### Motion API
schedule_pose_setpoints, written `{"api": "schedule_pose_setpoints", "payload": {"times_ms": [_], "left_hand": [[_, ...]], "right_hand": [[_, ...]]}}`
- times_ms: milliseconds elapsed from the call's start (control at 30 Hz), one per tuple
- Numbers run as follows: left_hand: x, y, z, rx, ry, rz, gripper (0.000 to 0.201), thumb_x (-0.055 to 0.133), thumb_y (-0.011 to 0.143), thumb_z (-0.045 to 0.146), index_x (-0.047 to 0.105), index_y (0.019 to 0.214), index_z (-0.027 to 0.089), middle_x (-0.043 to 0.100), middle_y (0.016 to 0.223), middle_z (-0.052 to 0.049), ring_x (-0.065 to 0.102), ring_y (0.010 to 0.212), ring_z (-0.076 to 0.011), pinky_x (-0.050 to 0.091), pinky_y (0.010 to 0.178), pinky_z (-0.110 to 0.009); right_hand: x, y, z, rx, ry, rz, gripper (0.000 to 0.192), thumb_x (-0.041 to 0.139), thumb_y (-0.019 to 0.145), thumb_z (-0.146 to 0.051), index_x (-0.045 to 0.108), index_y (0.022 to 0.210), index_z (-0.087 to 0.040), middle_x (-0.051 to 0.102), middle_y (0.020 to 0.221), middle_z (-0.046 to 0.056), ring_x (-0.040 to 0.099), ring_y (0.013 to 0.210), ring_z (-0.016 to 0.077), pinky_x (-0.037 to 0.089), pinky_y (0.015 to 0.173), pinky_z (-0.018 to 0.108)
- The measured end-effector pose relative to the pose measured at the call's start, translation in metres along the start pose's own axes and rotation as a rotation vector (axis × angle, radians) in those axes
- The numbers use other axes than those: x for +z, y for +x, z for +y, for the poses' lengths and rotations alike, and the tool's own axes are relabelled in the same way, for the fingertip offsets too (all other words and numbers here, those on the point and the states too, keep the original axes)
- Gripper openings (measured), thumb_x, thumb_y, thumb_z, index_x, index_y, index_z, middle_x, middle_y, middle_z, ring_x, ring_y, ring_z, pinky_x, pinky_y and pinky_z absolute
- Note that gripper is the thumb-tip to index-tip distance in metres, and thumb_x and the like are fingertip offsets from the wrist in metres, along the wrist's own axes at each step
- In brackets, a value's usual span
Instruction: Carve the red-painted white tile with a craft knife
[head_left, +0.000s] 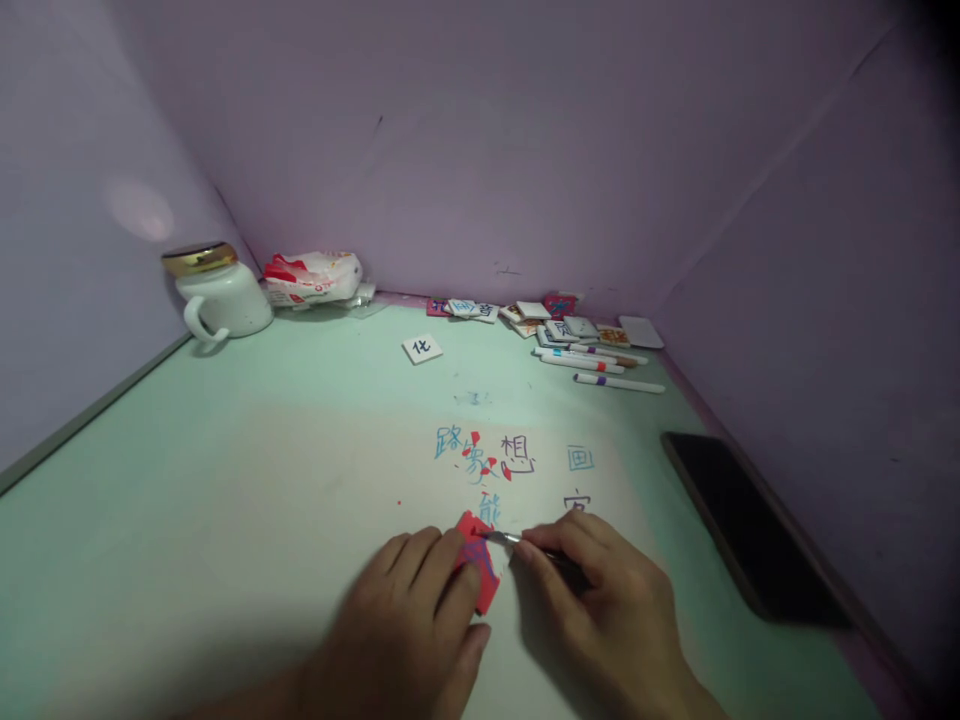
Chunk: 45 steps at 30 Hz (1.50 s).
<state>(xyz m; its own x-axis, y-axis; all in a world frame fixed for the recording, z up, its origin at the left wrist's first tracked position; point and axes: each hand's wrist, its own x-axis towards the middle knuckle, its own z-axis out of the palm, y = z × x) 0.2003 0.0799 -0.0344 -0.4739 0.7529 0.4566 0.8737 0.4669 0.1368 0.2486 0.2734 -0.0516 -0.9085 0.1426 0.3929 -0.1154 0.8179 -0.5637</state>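
Note:
My left hand (409, 605) presses a small red card (487, 592) with a purple character against the white sheet (300, 520). Its fingers are bent together over the card's left side and cover part of it. In my right hand (619, 595) is a slim craft knife (506, 538) with a metal tip and dark handle, held in a pinch like a pen. The tip touches the card's upper part. Red scraps (489, 465) are scattered just beyond, among blue and purple handwritten characters (517, 455).
A dark phone (739, 520) lies at the right. Marker pens (592, 362) and character tiles (559, 330) are grouped at the back right, with one white tile (422, 348) apart. Back left stand a white lidded mug (232, 300) and a plastic packet (315, 280). Purple walls (465, 150) enclose the table.

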Motion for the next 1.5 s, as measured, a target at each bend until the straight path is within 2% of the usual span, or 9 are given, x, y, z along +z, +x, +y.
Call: {"api": "schedule_pose_setpoints", "payload": {"times_ms": [267,433,533,700,933,1133,1367,1500], "left_hand": [[0.006,-0.003,-0.001,0.063,0.091,0.003,0.028,0.042,0.086,0.015,0.061,0.105,0.009,0.070,0.097,-0.016,0.065,0.081,-0.0267,0.058,0.066,-0.041],[0.013,-0.007,-0.003,0.110,0.119,0.005,0.028,0.039,0.089,0.015,0.063,0.103,0.009,0.071,0.101,-0.016,0.066,0.087,-0.0261,0.058,0.072,-0.038],[0.016,-0.011,-0.005,0.129,0.139,-0.034,0.030,0.037,0.091,0.016,0.063,0.103,0.008,0.071,0.104,-0.017,0.067,0.092,-0.0261,0.057,0.077,-0.038],[0.018,-0.016,-0.007,0.129,0.137,-0.088,0.031,0.037,0.092,0.017,0.062,0.108,0.007,0.070,0.108,-0.017,0.066,0.097,-0.0265,0.055,0.082,-0.038],[0.018,-0.015,-0.007,0.126,0.135,-0.075,0.031,0.037,0.091,0.017,0.062,0.108,0.007,0.071,0.105,-0.016,0.067,0.095,-0.0261,0.056,0.083,-0.038],[0.017,-0.016,-0.006,0.132,0.131,-0.069,0.031,0.037,0.092,0.017,0.061,0.108,0.006,0.071,0.106,-0.017,0.067,0.096,-0.0261,0.056,0.082,-0.037],[0.018,-0.017,-0.004,0.109,0.113,-0.101,0.034,0.033,0.093,0.017,0.062,0.110,0.008,0.070,0.109,-0.016,0.066,0.100,-0.0252,0.056,0.085,-0.037],[0.018,-0.018,-0.003,0.112,0.155,-0.091,0.034,0.034,0.093,0.016,0.062,0.109,0.007,0.070,0.109,-0.017,0.066,0.099,-0.0252,0.057,0.083,-0.038]], "right_hand": [[0.005,-0.002,-0.002,0.049,0.019,-0.015,0.017,0.055,0.089,-0.030,0.068,0.080,-0.024,0.063,0.067,-0.002,0.059,0.060,0.0121,0.041,0.051,0.022],[0.006,0.000,0.001,0.027,-0.005,-0.052,0.013,0.057,0.088,-0.028,0.068,0.081,-0.025,0.064,0.069,-0.003,0.061,0.063,0.0124,0.043,0.053,0.022],[0.005,0.002,0.001,0.031,-0.003,-0.068,0.012,0.057,0.088,-0.028,0.067,0.081,-0.025,0.064,0.069,-0.003,0.061,0.063,0.0130,0.043,0.054,0.023],[0.005,0.008,-0.002,0.040,0.023,-0.082,0.013,0.058,0.087,-0.029,0.066,0.078,-0.026,0.065,0.071,-0.003,0.061,0.064,0.0135,0.043,0.055,0.024],[0.009,0.012,-0.001,-0.011,0.007,-0.042,0.015,0.058,0.087,-0.028,0.067,0.076,-0.024,0.063,0.069,-0.002,0.059,0.063,0.0140,0.041,0.054,0.024],[0.006,0.013,0.003,0.001,0.012,-0.091,0.015,0.058,0.087,-0.028,0.067,0.074,-0.024,0.061,0.066,-0.002,0.057,0.060,0.0128,0.038,0.052,0.023],[0.011,0.011,0.000,-0.041,-0.057,0.002,0.015,0.058,0.087,-0.026,0.066,0.075,-0.023,0.061,0.066,-0.002,0.056,0.060,0.0137,0.037,0.052,0.023],[0.013,0.011,0.000,-0.058,-0.062,0.010,0.015,0.058,0.088,-0.024,0.067,0.076,-0.023,0.062,0.067,-0.001,0.057,0.062,0.0146,0.037,0.054,0.024]]}}
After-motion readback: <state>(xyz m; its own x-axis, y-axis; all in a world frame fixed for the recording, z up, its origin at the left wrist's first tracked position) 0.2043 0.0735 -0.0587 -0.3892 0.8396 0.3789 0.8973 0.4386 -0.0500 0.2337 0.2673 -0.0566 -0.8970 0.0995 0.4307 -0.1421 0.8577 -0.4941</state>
